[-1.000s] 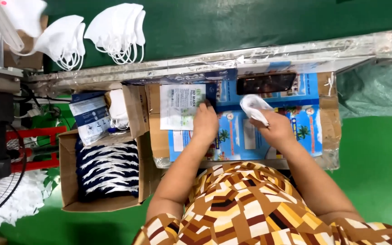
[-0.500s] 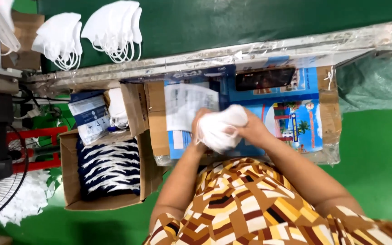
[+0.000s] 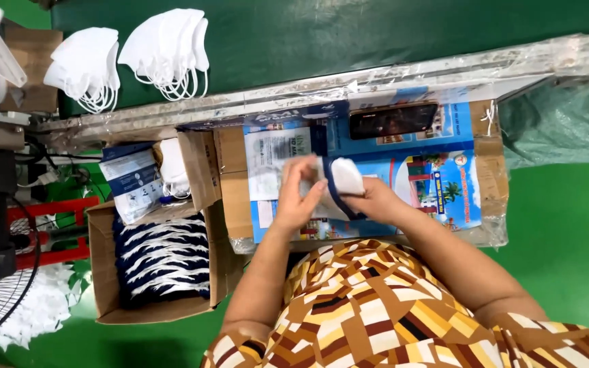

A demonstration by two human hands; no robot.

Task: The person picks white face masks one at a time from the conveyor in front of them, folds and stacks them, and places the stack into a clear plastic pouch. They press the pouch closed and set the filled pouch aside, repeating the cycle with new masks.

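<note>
— Both hands first: what does the left hand (image 3: 299, 194) have?

— Its fingers are curled around the left edge of a white face mask (image 3: 344, 178), closed on it. The right hand (image 3: 375, 202) grips the same mask from the right and below, thumb over a dark blue band that runs across it. The mask is held just above the worktop (image 3: 458, 140), in front of the person's chest.

— Now the surroundings, biggest downward?

— A green conveyor belt (image 3: 376, 34) runs across the top, edged by a plastic-wrapped rail (image 3: 444, 71). Below it the worktop is covered with blue printed cardboard under clear film. Left of the person sits an open cardboard box (image 3: 103, 300) packed with navy and white masks (image 3: 161, 259), well apart from the hands. Two bunches of white masks (image 3: 131, 58) lie on the belt's left end. A printed clear bag (image 3: 270, 153) lies flat just behind the left hand. A black phone (image 3: 393, 120) rests on the worktop beyond the held mask. Smallest, a stack of blue-and-white packets (image 3: 131, 184) stands above the box.
</note>
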